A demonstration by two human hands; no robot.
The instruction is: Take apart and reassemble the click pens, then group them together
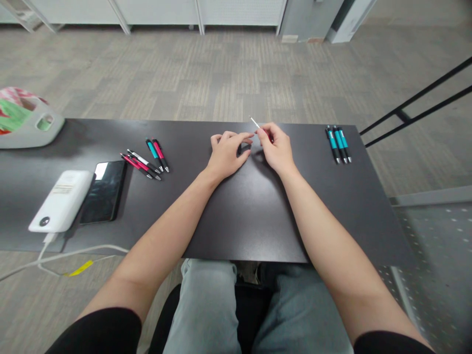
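"How is the slender whitish rod (254, 122) best handled?"
"It is pinched in the right hand (277, 149), tip towards eleven o'clock; steadiness is advised. The left hand (227, 153) is curled; its grip cannot be told."

A dark, smooth worktop (243, 216) ran across the middle, a soft, pale sheen lying on its surface. Beyond it spread a floor (221, 73) of grey-beige carpet, patterned in streaky blocks. Along the far side stood white panelled furniture (158, 12), with a grey panel (309, 19) beside it. To the right, a black metal frame (403, 116) slanted above a grey, speckled surface (442, 265).
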